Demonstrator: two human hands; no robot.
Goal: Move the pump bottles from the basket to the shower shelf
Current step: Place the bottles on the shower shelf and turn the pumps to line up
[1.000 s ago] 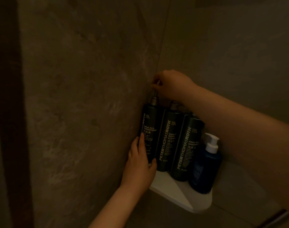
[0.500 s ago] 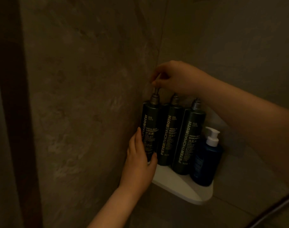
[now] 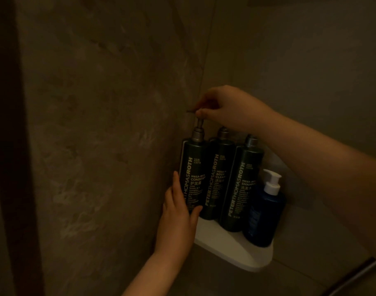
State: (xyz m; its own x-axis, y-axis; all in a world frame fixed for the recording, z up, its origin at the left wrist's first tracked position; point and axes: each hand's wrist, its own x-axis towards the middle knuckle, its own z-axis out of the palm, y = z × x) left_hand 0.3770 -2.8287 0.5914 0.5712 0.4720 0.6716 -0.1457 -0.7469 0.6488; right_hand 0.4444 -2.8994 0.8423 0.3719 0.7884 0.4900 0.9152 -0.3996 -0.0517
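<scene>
Surroundings: a shorter dark-blue plastic bottle with a white pump (image 3: 264, 216) is standing at the right end of the row, just beside the shampoo bottle; a grey metal tube (image 3: 353, 276) is crossing the lower right corner.
In the way: the right forearm is reaching over the two right-hand dark bottles and hiding their pump tops.
Surface: a white rounded corner shelf (image 3: 236, 251) is carrying every bottle.
Room: a mottled brown stone-look wall (image 3: 108, 124) is meeting a plainer grey wall (image 3: 300, 60) at the corner, and the light is dim.
Count: three tall dark pump bottles and one blue one, all four standing upright.
Task's thing: the tall dark cylindrical plastic conditioner bottle (image 3: 193, 178) is standing at the left end against the brown wall, with the matching body-cleanser bottle (image 3: 217, 180) and shampoo bottle (image 3: 240, 184) next in line.
Left hand (image 3: 178, 212): holding the conditioner bottle low down, fingers lying along its side and thumb across its front.
Right hand (image 3: 229, 105): pinching the conditioner bottle's dark pump head (image 3: 191, 111) from above.
</scene>
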